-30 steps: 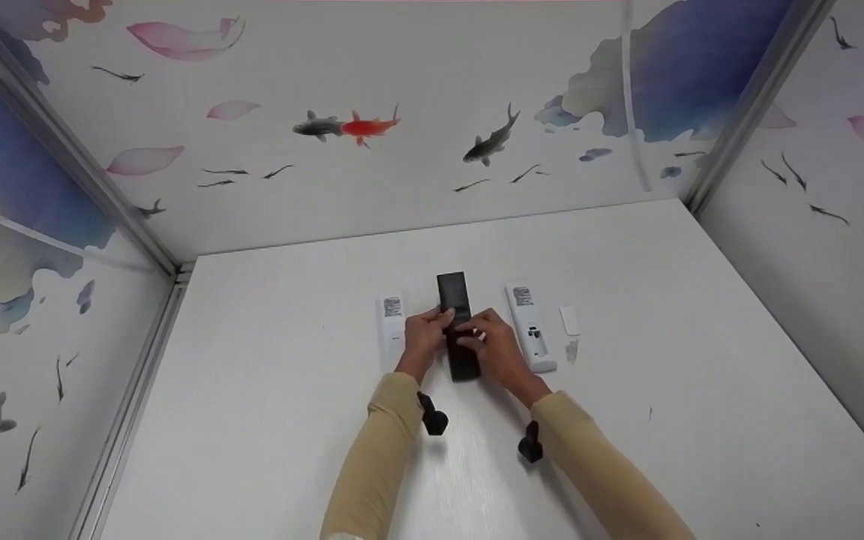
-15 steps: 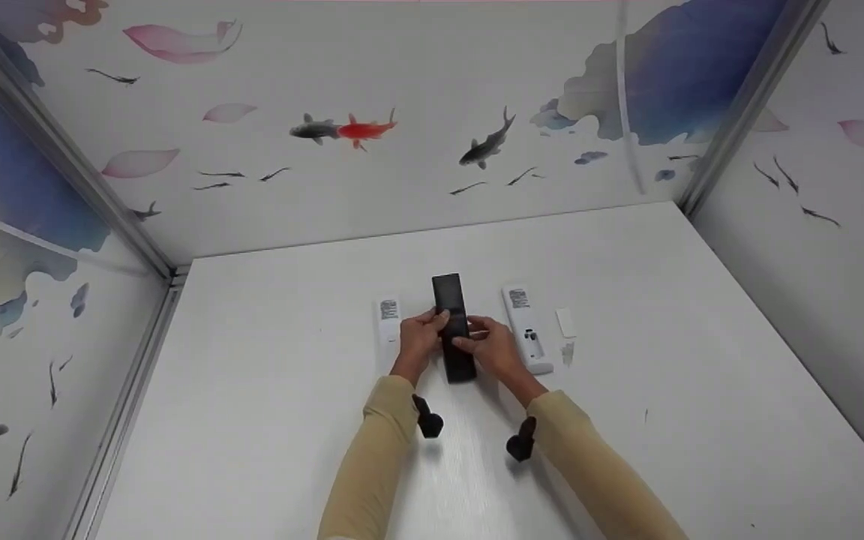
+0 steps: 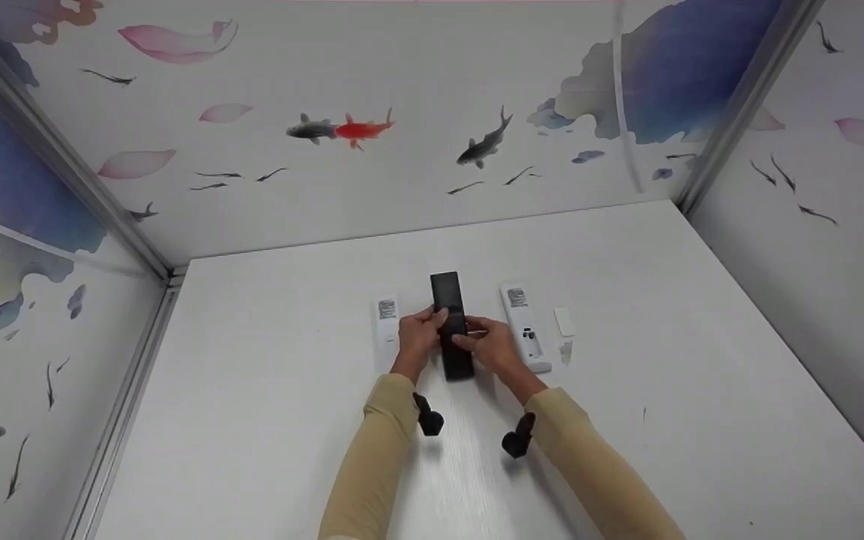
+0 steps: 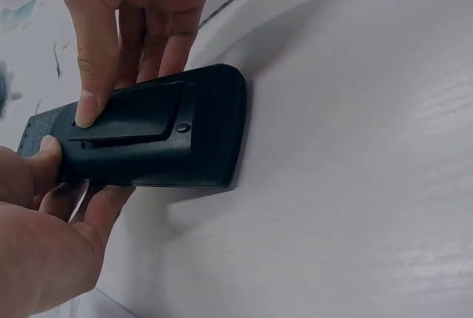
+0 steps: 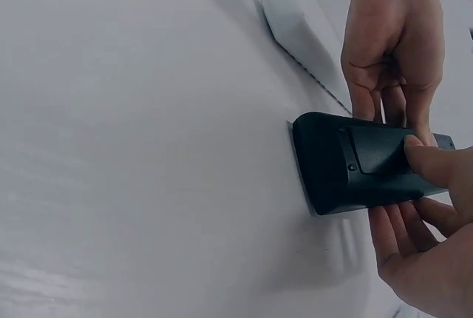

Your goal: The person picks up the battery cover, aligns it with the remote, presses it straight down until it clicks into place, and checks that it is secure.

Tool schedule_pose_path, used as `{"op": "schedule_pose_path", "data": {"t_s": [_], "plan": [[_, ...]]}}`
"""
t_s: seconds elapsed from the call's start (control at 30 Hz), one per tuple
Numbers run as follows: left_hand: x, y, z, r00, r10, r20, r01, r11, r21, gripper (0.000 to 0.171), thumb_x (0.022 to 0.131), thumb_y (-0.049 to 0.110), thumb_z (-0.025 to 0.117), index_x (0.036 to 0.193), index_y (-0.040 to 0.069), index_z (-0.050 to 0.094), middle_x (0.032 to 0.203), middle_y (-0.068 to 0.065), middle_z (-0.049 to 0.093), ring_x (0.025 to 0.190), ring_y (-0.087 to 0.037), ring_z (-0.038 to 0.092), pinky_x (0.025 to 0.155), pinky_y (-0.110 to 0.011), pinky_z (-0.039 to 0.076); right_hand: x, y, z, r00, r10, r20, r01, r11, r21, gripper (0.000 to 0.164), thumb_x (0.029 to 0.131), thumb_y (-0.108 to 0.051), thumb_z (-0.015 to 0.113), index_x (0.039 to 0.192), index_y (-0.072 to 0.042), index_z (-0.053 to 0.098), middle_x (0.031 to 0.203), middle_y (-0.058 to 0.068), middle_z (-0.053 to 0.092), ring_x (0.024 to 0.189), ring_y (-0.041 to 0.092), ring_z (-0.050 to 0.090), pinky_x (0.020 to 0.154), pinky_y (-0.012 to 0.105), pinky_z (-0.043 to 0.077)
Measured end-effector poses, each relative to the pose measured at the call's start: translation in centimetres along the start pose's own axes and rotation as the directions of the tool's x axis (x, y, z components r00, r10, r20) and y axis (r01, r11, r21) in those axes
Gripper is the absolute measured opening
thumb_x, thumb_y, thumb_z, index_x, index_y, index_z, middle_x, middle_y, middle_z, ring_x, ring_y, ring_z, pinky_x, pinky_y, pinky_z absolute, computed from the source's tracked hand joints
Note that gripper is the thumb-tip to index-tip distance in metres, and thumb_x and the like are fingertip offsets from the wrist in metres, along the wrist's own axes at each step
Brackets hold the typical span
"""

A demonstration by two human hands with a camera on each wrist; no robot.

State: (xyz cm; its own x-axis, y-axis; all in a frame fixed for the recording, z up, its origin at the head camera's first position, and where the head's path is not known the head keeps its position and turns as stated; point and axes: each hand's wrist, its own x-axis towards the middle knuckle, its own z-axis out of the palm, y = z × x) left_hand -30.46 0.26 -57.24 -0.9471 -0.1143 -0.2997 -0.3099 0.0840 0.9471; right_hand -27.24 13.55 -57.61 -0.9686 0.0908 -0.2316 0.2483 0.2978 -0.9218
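A black remote control [image 3: 460, 366] lies back side up between both hands, close over the white table. My left hand [image 3: 418, 341] grips its left side, thumb on the back and fingers under the edge. On the right side, my right hand [image 3: 499, 349] holds it too, with the thumb pressing the battery cover [image 4: 148, 111]. One long edge of that cover stands slightly raised from the body in the left wrist view. In the right wrist view, the near end of the black remote [image 5: 321, 163] points away from both hands.
A white remote [image 3: 386, 319] lies left of the hands, partly hidden by the left one. Another white remote [image 3: 516, 300], its battery compartment uncovered, lies to the right. Beside it are a small white cover [image 3: 564, 321] and a small translucent piece [image 3: 566, 351]. Printed walls surround the table [image 3: 267, 420].
My right hand's fingers have gone from the back of the black remote to its right edge, with the thumb now on the cover. The left hand keeps its grip.
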Motion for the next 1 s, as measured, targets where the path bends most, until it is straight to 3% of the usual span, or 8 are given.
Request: {"op": "schedule_pose_path", "data": {"t_s": [0.17, 0.3, 0.4, 0.57, 0.67, 0.77, 0.9, 1.0], "plan": [[-0.07, -0.11, -0.01, 1.000, 0.007, -0.015, -0.007, 1.000, 0.030, 0.040, 0.096, 0.021, 0.069, 0.132, 0.005, 0.064, 0.129, -0.017, 0.068, 0.096, -0.013, 0.063, 0.081, -0.027, 0.055, -0.03, 0.01, -0.12, 0.999, 0.041, 0.022, -0.041, 0.999, 0.028, 0.055, 0.089, -0.011, 0.076, 0.141, -0.006, 0.057, 0.134, 0.017, 0.063, 0.115, 0.026, 0.066, 0.093, 0.038, 0.055], [-0.10, -0.20, -0.04, 1.000, 0.013, -0.012, -0.012, 0.999, 0.038, 0.040, 0.096, 0.022, 0.069, 0.132, 0.005, 0.064, 0.128, -0.016, 0.068, 0.101, -0.015, 0.066, 0.083, -0.028, 0.056, -0.30, 0.12, -0.16, 0.997, -0.082, 0.000, 0.081, 0.996, -0.045, 0.061, 0.087, -0.007, 0.077, 0.144, -0.007, 0.053, 0.138, 0.022, 0.056, 0.114, 0.033, 0.066, 0.088, 0.038, 0.057], [-0.11, -0.22, -0.05, 1.000, 0.008, 0.001, -0.008, 0.999, 0.031, 0.042, 0.097, 0.022, 0.068, 0.134, 0.005, 0.062, 0.129, -0.016, 0.068, 0.108, -0.021, 0.068, 0.086, -0.031, 0.057, -0.50, 0.30, -0.12, 0.980, -0.196, -0.031, 0.193, 0.977, -0.090, 0.062, 0.086, -0.004, 0.078, 0.143, -0.008, 0.055, 0.141, 0.024, 0.049, 0.110, 0.037, 0.067, 0.085, 0.039, 0.059], [-0.09, -0.21, 0.01, 1.000, 0.001, 0.015, -0.001, 0.999, 0.045, 0.043, 0.097, 0.024, 0.068, 0.135, 0.005, 0.061, 0.133, -0.016, 0.066, 0.114, -0.023, 0.067, 0.088, -0.031, 0.056, -0.65, 0.74, -0.02, 0.954, -0.291, -0.065, 0.277, 0.946, -0.171, 0.034, 0.086, -0.008, 0.078, 0.119, -0.007, 0.074, 0.143, 0.019, 0.051, 0.115, 0.035, 0.064, 0.092, 0.044, 0.055], [-0.12, -0.18, 0.01, 1.000, 0.003, 0.009, -0.003, 0.999, 0.035, 0.042, 0.096, 0.023, 0.068, 0.134, 0.005, 0.062, 0.131, -0.017, 0.067, 0.106, -0.019, 0.068, 0.084, -0.030, 0.056, -0.68, 0.81, -0.02, 0.934, -0.351, -0.059, 0.329, 0.915, -0.234, 0.019, 0.085, -0.011, 0.079, 0.104, -0.006, 0.079, 0.135, 0.018, 0.057, 0.119, 0.035, 0.061, 0.098, 0.046, 0.051], [-0.15, -0.21, -0.02, 1.000, 0.006, -0.007, -0.006, 0.999, 0.034, 0.041, 0.096, 0.022, 0.069, 0.132, 0.006, 0.063, 0.128, -0.017, 0.069, 0.097, -0.015, 0.066, 0.078, -0.028, 0.056, -0.69, 0.75, -0.01, 0.904, -0.426, -0.032, 0.403, 0.875, -0.268, 0.017, 0.084, -0.010, 0.080, 0.100, -0.005, 0.079, 0.129, 0.020, 0.059, 0.119, 0.036, 0.059, 0.100, 0.048, 0.050], [-0.07, -0.24, 0.01, 0.999, 0.022, -0.026, -0.020, 0.998, 0.060, 0.040, 0.095, 0.022, 0.070, 0.130, 0.005, 0.065, 0.126, -0.016, 0.069, 0.098, -0.014, 0.065, 0.081, -0.027, 0.055, -0.74, 0.65, -0.01, 0.886, -0.464, -0.014, 0.443, 0.854, -0.275, 0.017, 0.084, -0.008, 0.079, 0.099, -0.002, 0.079, 0.127, 0.021, 0.059, 0.119, 0.037, 0.059, 0.100, 0.049, 0.050], [-0.01, -0.24, 0.02, 0.999, 0.017, -0.030, -0.015, 0.998, 0.063, 0.040, 0.095, 0.022, 0.070, 0.130, 0.005, 0.065, 0.128, -0.016, 0.068, 0.099, -0.014, 0.064, 0.083, -0.027, 0.054, -0.80, 0.56, 0.04, 0.895, -0.446, -0.025, 0.424, 0.864, -0.271, 0.019, 0.084, -0.008, 0.079, 0.101, -0.001, 0.079, 0.126, 0.022, 0.060, 0.119, 0.038, 0.060, 0.100, 0.049, 0.049]]}}
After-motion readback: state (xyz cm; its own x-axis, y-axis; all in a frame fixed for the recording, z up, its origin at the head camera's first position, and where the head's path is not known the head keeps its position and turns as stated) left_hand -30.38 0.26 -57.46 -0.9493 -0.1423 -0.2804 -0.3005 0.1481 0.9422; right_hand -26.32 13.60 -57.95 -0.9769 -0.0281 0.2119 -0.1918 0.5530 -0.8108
